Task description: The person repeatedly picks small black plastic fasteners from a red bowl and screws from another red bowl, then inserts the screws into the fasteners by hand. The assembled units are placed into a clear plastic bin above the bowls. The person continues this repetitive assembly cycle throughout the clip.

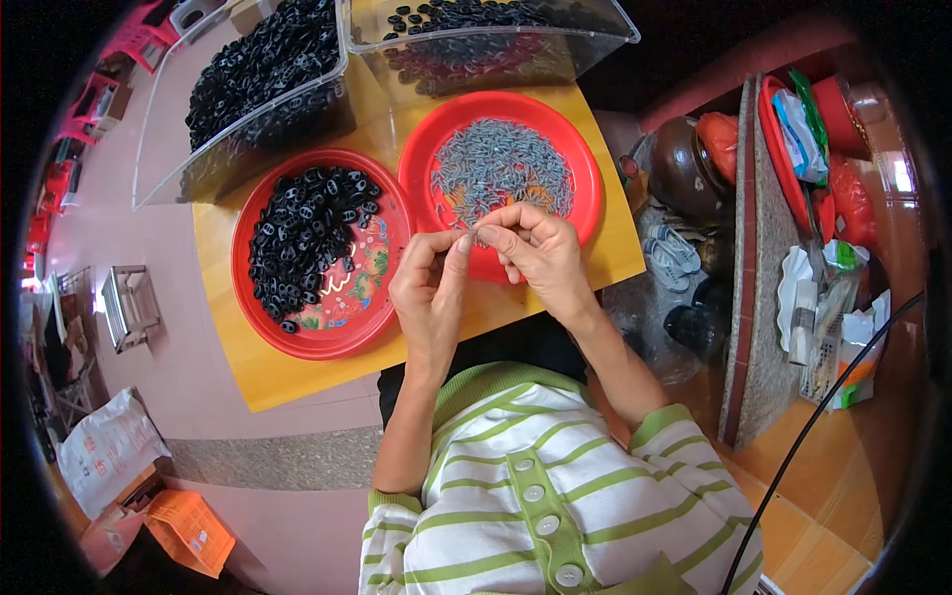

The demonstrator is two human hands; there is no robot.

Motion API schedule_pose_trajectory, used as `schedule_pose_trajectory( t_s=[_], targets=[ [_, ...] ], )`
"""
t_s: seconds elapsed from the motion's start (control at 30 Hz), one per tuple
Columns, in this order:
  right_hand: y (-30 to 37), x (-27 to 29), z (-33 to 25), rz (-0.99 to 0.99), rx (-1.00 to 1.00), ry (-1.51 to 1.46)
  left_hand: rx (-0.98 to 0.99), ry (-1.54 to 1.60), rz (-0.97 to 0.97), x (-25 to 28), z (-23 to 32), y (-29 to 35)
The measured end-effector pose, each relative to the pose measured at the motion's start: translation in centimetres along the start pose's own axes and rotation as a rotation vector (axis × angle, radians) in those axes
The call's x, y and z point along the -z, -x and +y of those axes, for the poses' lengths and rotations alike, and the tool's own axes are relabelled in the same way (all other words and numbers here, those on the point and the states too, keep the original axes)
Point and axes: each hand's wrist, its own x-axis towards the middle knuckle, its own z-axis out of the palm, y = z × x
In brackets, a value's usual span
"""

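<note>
My left hand and my right hand meet over the near edge of a red tray, thumbs and fingertips pinched together. Whatever sits between the fingertips is too small to make out. Many small, slim grey pieces, screw-like in shape, lie in that tray just beyond my hands. Left of my left hand, a second red tray with a printed floral bottom carries a heap of small black oval plastic parts with openings in them.
Both trays rest on a yellow table. Behind them stand a clear bin heaped with black parts and another clear bin holding fewer. A stone-topped ledge with bags rises at right; a black cable hangs there.
</note>
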Motion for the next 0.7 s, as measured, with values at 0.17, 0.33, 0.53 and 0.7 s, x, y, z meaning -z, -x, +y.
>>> schedule_pose_trajectory(
  t_s=[0.17,0.33,0.53,0.7],
  targets=[
    [0.0,0.2,0.0,0.036,0.029,0.04,0.017,-0.014,-0.042,0.3,-0.7,-0.2],
    [-0.2,0.6,0.0,0.046,0.039,0.052,0.088,0.223,-0.091,0.2,0.5,0.0],
    [0.3,-0.6,-0.7,0.006,0.052,0.117,0.301,0.632,-0.115,2.2,1.2,0.6],
    [0.3,-2.6,-1.1,-0.081,0.105,0.136,0.391,0.647,-0.024,4.4,1.2,1.6]
  ],
)
